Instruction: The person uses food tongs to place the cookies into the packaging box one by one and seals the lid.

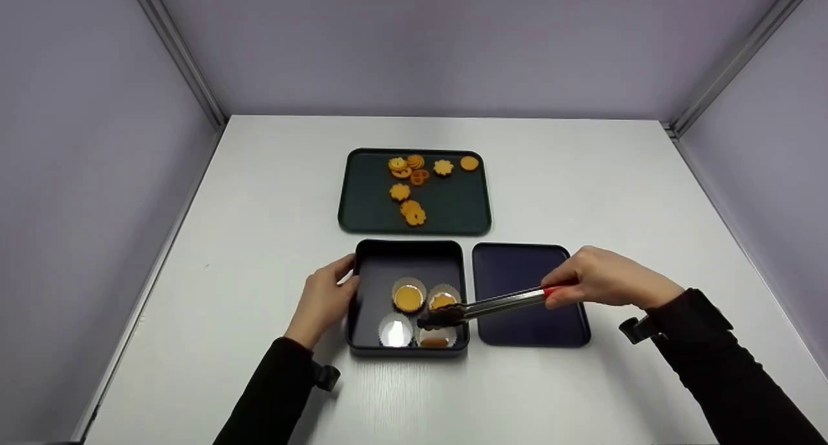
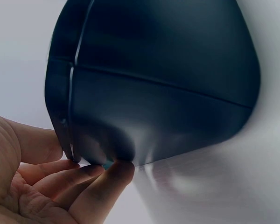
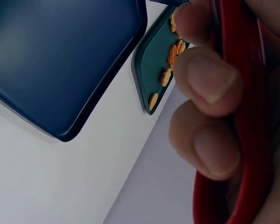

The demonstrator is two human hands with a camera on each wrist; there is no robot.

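My left hand (image 1: 325, 301) holds the left wall of a dark blue box (image 1: 381, 257), its thumb at the rim and fingers against the outside. My right hand (image 1: 605, 278) grips the red handles of metal tongs (image 1: 501, 304). Their dark tips hang over the front right of the box, above a paper cup (image 1: 446, 334) with a brown cookie (image 1: 434, 343). Behind it, another cup holds a scalloped cookie (image 1: 442, 301). To the left is a cup with a round cookie (image 1: 409, 298), and in front of that sits an empty cup (image 1: 395, 332).
A dark blue lid-like tray (image 1: 517, 270) lies right of the box, beneath the right hand and tongs. Behind the box, a green tray (image 1: 369, 202) carries several cookies (image 1: 443, 167), including a pretzel-shaped one (image 1: 419, 176). Grey panels surround the white table (image 1: 272, 193).
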